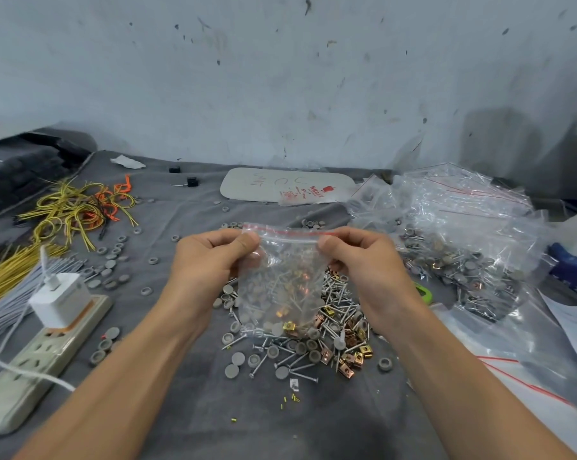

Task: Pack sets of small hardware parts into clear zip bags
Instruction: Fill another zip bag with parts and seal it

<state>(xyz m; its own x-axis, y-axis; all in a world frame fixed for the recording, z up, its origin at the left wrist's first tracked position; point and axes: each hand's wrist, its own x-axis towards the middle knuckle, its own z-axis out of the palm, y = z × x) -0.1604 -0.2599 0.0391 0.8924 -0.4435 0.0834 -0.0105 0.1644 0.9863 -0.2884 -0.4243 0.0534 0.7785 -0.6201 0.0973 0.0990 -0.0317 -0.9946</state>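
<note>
1. Head view. I have the zip bag hanging upright in the air, over the loose parts pile on the bench.
2. My left hand pinches the bag's top left corner and my right hand pinches the top right. The fingers are curled tight onto the film and hold nothing else.
3. Handling is my judgement: the film is thin, floppy and slick, and the load sits low, so the bag is light but bottom-heavy. The stiffer zip strip looks like the best hold. Screw tips could pierce the film.
4. Look: the bag is clear plastic with a red line along the mouth. Inside are grey round caps, silver screws and a few gold and copper clips. I cannot tell whether the seal is pressed closed.
</note>
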